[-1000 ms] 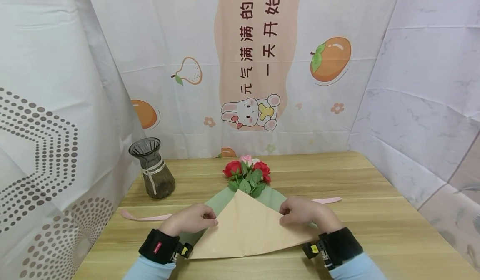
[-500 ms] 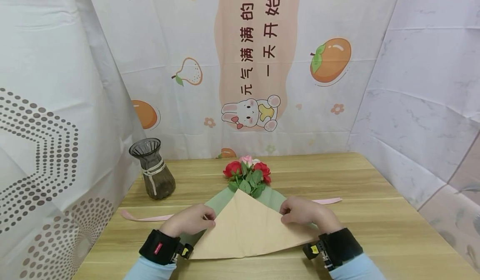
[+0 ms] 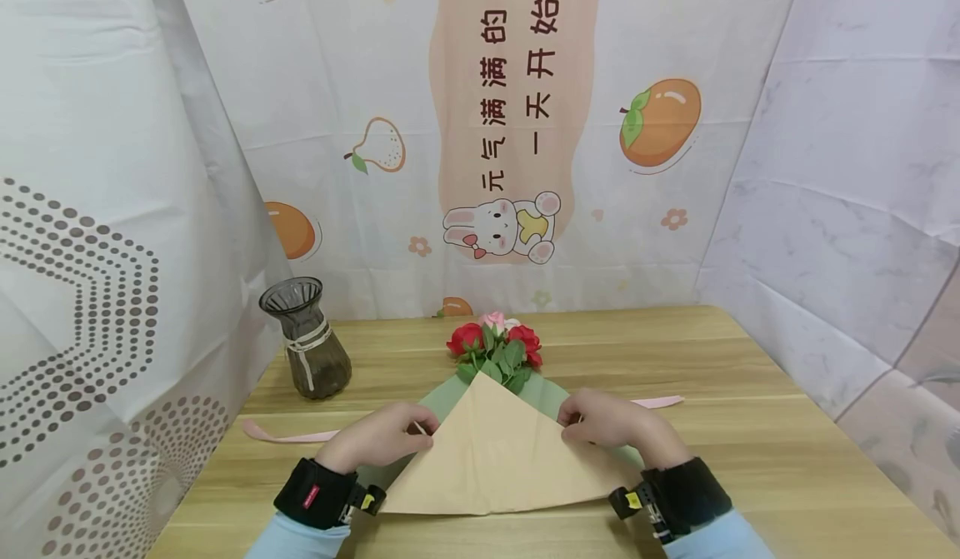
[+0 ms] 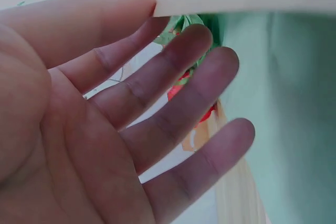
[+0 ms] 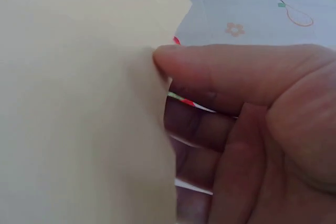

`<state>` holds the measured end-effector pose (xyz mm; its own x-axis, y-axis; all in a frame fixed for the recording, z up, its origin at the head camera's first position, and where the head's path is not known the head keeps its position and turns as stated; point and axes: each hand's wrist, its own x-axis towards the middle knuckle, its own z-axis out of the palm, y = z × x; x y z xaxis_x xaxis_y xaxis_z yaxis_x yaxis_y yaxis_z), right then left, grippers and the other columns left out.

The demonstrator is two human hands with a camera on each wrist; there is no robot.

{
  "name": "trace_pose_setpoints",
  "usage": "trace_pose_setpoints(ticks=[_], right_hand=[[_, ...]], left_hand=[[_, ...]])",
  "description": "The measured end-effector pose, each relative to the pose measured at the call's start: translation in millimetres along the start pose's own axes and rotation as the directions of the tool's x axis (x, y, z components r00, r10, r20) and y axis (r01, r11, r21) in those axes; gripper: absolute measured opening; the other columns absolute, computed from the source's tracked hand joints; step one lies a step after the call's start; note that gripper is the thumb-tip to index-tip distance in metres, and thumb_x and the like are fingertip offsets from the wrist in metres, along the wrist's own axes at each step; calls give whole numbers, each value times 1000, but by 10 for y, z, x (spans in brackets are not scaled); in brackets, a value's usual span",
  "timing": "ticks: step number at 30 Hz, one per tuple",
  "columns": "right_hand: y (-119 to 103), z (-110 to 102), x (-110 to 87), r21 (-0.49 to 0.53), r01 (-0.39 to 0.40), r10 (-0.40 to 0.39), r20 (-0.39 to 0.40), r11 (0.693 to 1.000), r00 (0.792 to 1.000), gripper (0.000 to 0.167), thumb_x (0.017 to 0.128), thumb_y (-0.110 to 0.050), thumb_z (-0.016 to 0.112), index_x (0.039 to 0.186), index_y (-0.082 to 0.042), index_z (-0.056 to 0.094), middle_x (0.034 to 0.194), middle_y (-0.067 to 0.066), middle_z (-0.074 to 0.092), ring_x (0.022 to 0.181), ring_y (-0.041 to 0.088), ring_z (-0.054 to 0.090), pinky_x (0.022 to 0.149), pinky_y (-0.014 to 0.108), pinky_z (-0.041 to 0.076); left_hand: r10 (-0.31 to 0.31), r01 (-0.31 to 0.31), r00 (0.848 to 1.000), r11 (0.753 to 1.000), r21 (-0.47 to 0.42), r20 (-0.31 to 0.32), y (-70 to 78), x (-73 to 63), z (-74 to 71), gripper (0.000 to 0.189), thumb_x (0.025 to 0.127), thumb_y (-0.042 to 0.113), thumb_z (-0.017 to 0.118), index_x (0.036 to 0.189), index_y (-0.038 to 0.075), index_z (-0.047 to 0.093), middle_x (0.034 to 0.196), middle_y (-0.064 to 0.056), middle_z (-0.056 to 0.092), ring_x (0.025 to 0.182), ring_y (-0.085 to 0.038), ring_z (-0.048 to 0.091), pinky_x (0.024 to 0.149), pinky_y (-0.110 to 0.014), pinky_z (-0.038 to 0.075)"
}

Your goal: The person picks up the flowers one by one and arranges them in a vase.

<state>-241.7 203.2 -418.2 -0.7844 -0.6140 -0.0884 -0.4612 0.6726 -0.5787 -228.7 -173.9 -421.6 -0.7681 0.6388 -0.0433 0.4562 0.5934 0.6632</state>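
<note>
Pinching the tan paper [image 3: 491,459] by both slanted sides, one hand per side: left hand [image 3: 386,438] has thumb and index finger together on the left edge, other three fingers stretched out and spaced apart in the left wrist view; right hand [image 3: 603,421] has its thumb tip on the paper's near face, fingers tucked behind the right edge. Tan paper sits between the hands, roughly a triangle, peak pointing away from the person, wide edge nearest them, faint crease down the middle. Green paper [image 3: 540,392] shows behind it on both sides. Just past the peak: green leaves [image 3: 491,367], a red rose on the left [image 3: 466,338], another red rose on the right [image 3: 527,344], a pink rose [image 3: 492,321] between and behind; stems hidden by paper. Pink ribbon [image 3: 288,437] sticks out left and right, middle hidden. Black wristbands [image 3: 315,492] with small cameras, light blue sleeves [image 3: 720,538]. Farther off, left: dark glass vase [image 3: 321,359], flared rim, pale cord round its neck. All on a wood-grain table [image 3: 637,351]. Back: printed cloth [image 3: 337,42] with fruit, rabbit, Chinese characters. Left side, dotted white cloth [image 3: 75,84]; right side, marbled cloth [image 3: 862,167].
</note>
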Motion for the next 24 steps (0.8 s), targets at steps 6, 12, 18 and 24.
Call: trace_pose_setpoints(ticks=[6, 12, 18, 24], right_hand=[[-23, -43, -53, 56, 25, -25, -2, 998, 1000, 9, 96, -10, 69, 89, -15, 69, 80, -6, 61, 71, 11, 52, 64, 30, 43], [-65, -114, -80, 58, 60, -60, 7, 997, 998, 10, 97, -9, 68, 88, -15, 69, 77, -8, 59, 67, 8, 52, 61, 27, 44], [-129, -189, -136, 76, 74, -76, 29, 994, 997, 11, 98, -12, 68, 87, -16, 68, 71, -9, 56, 62, 7, 51, 57, 25, 42], [-164, -252, -193, 117, 96, -105, 73, 989, 992, 10, 98, -14, 68, 89, -16, 70, 71, -6, 60, 63, 7, 54, 58, 25, 44]], left_hand=[[23, -23, 1000, 1000, 10, -2, 60, -10, -21, 9, 99, 11, 65, 104, 15, 71, 97, 9, 65, 90, -10, 63, 76, -30, 52], [49, -49, 999, 998, 29, 0, 153, -60, -70, 8, 99, 13, 65, 105, 15, 71, 97, 7, 66, 92, -8, 64, 79, -30, 52], [83, -83, 996, 996, 43, 17, 226, -97, -115, 12, 98, 9, 64, 106, 13, 72, 101, 7, 68, 94, -6, 64, 82, -30, 53], [121, -123, 992, 991, 57, 44, 296, -167, -160, 11, 98, 8, 65, 104, 13, 73, 98, 9, 67, 88, -4, 60, 78, -28, 52]])
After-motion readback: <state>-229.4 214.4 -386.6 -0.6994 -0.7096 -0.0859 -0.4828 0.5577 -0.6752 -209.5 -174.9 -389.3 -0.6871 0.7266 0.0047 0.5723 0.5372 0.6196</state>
